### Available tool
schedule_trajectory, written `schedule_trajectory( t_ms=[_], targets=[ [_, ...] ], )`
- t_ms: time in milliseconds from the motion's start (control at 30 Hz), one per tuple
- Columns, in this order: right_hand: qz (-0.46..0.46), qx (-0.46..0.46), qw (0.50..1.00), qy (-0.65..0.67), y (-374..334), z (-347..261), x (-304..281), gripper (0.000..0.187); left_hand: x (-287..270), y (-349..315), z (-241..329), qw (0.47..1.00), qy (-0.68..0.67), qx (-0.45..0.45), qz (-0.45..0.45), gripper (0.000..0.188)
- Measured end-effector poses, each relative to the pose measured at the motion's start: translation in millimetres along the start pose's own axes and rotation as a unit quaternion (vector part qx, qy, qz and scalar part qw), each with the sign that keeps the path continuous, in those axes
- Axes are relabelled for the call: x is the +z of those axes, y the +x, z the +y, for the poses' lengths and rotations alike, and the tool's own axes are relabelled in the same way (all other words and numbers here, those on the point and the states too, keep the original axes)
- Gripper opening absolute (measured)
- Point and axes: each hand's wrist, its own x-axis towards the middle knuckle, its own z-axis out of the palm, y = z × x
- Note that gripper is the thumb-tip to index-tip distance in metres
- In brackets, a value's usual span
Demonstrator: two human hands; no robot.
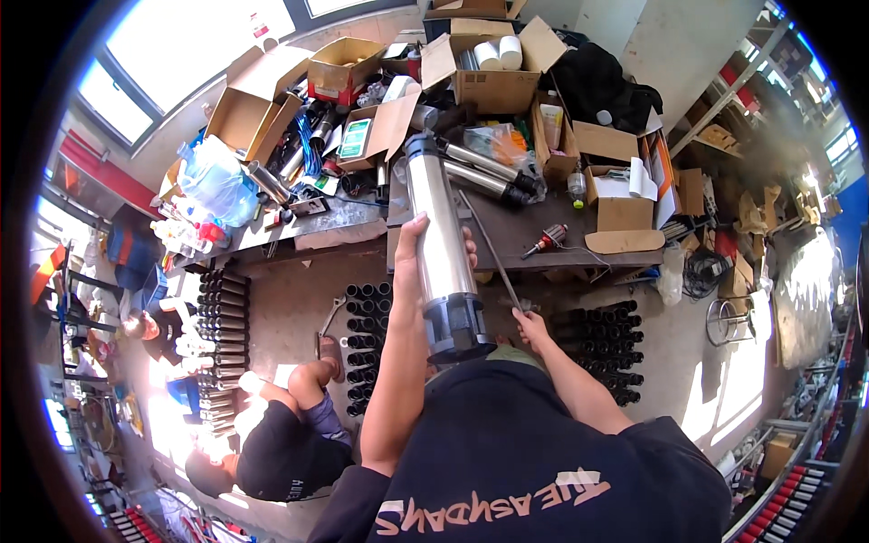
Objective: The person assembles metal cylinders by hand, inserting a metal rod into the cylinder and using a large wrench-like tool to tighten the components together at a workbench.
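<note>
Obs.: both grips loaded

From my remote station I see the left hand [413, 258] wrapped around the middle of a long silver metal cylinder with black ends [439, 222]. Thumb lies along its left side, fingertips [470, 246] show on its right. Grip is closed to the cylinder's girth; palm contact is hidden from me. The cylinder is held in the air in front of the wearer, tilted: narrower end toward the bench, black ribbed end cap [457, 326] near the wearer's black shirt [543, 434].

The right hand [532, 328] is closed narrowly on the lower end of a thin, straight grey metal rod [490, 244]. The rod slants up and left; I cannot tell whether its far end touches anything.

Beyond the hands: a dark-topped workbench [518, 220]. On it I note two silver tubes with black ends [484, 172] lying side by side, a small red-and-silver tool [548, 240] near the front edge, an open brown cardboard box [493, 93] with white rolls, and, far left, a clear bluish plastic jug [217, 185].

On the floor: black-ended tubes stacked left [367, 335] and right [602, 353]; a co-worker in a black shirt [285, 452] sits at lower left.
</note>
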Motion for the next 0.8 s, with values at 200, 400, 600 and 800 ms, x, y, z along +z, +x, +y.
schedule_trajectory(
  t_ms=[200, 400, 600, 800],
  targets=[
    [0.003, 0.026, 0.998, 0.061, -15.2, 45.7, -23.0, 0.052, -11.1, -4.7, -5.5, 0.996, -0.08, -0.022, 0.044, 0.071],
    [0.009, 0.069, 0.997, -0.037, -31.6, 44.4, -38.8, 0.062, -15.1, -7.2, -9.6, 0.989, -0.138, -0.046, 0.031, 0.067],
    [0.201, -0.07, 0.946, -0.244, -67.0, 27.4, -33.6, 0.076, -23.1, -5.6, -12.7, 0.988, -0.141, -0.066, 0.017, 0.065],
    [0.247, -0.105, 0.928, -0.257, -115.9, 20.4, -52.6, 0.07, -50.7, -12.5, -24.1, 0.969, -0.231, -0.081, 0.004, 0.06]
  ],
)
